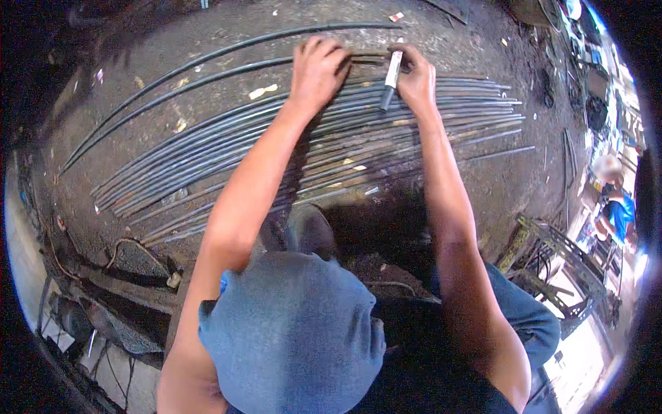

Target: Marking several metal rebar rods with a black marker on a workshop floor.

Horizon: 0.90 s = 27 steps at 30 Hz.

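Note:
Long dark metal rods (227, 134) lie side by side on the ground, bowed by the lens. Beyond the bundle, my left hand (318, 72) is closed over a separate metal rod (238, 70), its fingers curled down around it. My right hand (417, 79) pinches a marker pen (393, 72) with a white barrel and a dark lower end that points back toward me. The pen's upper end is beside the rod's right end, partly under my fingers; I cannot tell whether they touch. Farther out lies another curved rod (303, 30), apart from both hands.
The ground (496, 186) is dark dirt with paper scraps (263, 91). At right stands a metal frame (552, 259), with a person in blue (619, 214) sitting beyond it. Cable (127, 243) lies at left. Blue cloth (296, 331) fills the near middle.

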Available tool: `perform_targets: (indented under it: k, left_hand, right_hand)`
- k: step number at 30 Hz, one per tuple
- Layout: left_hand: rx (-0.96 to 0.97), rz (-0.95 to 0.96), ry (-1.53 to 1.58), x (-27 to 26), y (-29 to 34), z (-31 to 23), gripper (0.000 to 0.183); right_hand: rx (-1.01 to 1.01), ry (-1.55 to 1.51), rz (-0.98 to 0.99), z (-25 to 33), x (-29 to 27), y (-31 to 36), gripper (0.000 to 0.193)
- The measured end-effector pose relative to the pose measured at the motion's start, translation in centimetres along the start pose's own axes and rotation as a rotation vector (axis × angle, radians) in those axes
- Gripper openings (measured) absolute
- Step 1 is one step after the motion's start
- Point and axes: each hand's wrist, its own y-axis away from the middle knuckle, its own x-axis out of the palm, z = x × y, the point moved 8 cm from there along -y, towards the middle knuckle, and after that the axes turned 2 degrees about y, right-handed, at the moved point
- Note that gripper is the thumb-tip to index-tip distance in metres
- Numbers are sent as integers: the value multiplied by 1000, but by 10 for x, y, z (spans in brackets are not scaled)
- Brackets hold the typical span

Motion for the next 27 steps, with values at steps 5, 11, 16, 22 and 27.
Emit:
perform_targets:
  k: [5,11,16,22,27]
  left_hand:
    - [-84,-45,-15,-21,12,30,30]
    - [-122,-68,18,-34,19,42,28]
    - [-117,-63,-16,-34,19,40,26]
    - [-124,-112,-8,-35,20,42,23]
    - [-126,-114,19,-37,22,44,24]
  right_hand:
    - [-3,-39,-100,-28,-4,2,40]
    - [101,76,-80,-16,-12,1,42]
    - [77,14,-158,-20,-12,1,40]
    - [56,-22,-201,-24,-11,0,40]
    - [80,-99,-208,-23,-7,1,39]
